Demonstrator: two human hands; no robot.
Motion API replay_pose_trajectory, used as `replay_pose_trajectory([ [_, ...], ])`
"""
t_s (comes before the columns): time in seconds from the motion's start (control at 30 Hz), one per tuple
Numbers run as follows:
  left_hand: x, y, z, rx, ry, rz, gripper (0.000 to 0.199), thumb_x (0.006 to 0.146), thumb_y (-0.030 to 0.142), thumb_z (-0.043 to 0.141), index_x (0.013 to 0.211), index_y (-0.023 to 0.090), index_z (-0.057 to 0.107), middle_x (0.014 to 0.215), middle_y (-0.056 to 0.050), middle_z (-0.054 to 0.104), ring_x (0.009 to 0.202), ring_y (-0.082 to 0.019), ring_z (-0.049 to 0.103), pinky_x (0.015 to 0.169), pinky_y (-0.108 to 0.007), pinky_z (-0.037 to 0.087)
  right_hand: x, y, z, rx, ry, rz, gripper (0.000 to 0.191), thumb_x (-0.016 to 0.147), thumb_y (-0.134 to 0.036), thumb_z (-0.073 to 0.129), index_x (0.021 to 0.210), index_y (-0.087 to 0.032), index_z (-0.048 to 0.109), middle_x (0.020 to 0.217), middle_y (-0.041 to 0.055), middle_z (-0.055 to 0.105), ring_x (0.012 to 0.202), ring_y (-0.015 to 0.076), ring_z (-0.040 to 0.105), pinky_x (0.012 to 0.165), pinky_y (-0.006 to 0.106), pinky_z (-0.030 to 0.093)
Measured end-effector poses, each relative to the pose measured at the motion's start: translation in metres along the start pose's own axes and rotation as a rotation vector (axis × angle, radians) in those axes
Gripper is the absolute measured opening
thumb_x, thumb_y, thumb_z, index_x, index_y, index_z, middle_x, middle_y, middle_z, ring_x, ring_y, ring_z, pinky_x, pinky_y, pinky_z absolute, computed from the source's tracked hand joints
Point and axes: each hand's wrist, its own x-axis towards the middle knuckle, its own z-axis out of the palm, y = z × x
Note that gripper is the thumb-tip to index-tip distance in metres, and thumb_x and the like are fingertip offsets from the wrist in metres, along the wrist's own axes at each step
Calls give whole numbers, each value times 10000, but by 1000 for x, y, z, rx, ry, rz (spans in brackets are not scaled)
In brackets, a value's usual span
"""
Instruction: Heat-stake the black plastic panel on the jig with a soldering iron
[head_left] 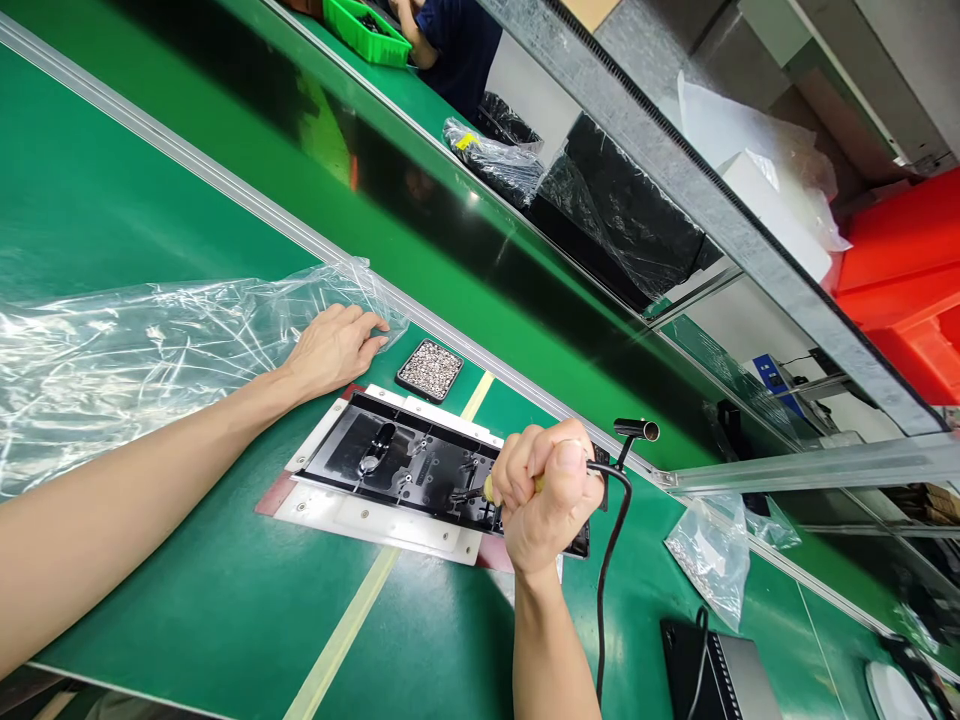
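- Black plastic panel (416, 470): lies in a white fixture (375, 520) on the green table (420, 640), between the two hands; ribs, small bosses and one oblong recess visible on its upper face.
- Small black tray (416, 391): just beyond the fixture, to the right of the left hand; filled with many small metallic pieces (430, 368).
- Green bin (360, 45): across the way at upper left, near a co-worker (459, 45); holds black parts (371, 22).
- Clear plastic sheeting (150, 350): spread over the table at left, creased.
- Clear bag (716, 560): on the table, well to the right of the panel.
- Left hand (334, 350): past the panel's left end, at the sheeting's edge, fingers loosely bent; well apart from the right.
- Right hand (551, 490): over the panel's right part, fist clamped around a corded tool (489, 488); its dark tip points down-left at the panel, its black cable (611, 580) hangs on the right.
- Fine contact is poorly seen: cannot tell whether the tip touches the panel, nor whether the left fingertips pinch anything.
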Motion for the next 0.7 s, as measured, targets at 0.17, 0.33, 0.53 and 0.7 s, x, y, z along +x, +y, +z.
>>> replay_pose_trajectory([
  [0.17, 1, 1, -1, -2, -12, -4, 556, 1159, 441, 404, 1409, 114, 777, 1152, -208, 727, 1156, -407, 625, 1172, -585, 533, -1, 0, 0, 7, -4, -10, 557, 1190, -455, 707, 741, -232, 465, 554, -108, 319, 430, 59, 269, 386, 133, 336],
  [0.33, 0, 2, -1, -1, -7, -8, 571, 1155, 451, 394, 1409, 116, 781, 1150, -207, 729, 1164, -409, 628, 1174, -580, 534, 0, 1, 0, 4, -2, -5, 545, 1190, -452, 706, 747, -235, 472, 558, -109, 326, 433, 62, 269, 383, 139, 336],
  [0.53, 0, -1, 2, 1, 16, -14, 579, 1156, 494, 379, 1392, 161, 790, 1142, -190, 733, 1196, -411, 654, 1188, -560, 545, -1, 0, 1, -21, 4, -9, 547, 1186, -461, 697, 748, -242, 456, 549, -113, 316, 426, 62, 258, 382, 147, 331],
  [0.7, 1, -4, 7, -7, 36, -20, 585, 1148, 520, 389, 1383, 182, 804, 1138, -191, 742, 1191, -419, 679, 1177, -573, 565, -1, -1, 1, -38, 3, 5, 533, 1183, -476, 691, 757, -251, 464, 547, -111, 316, 425, 69, 264, 374, 154, 325],
])
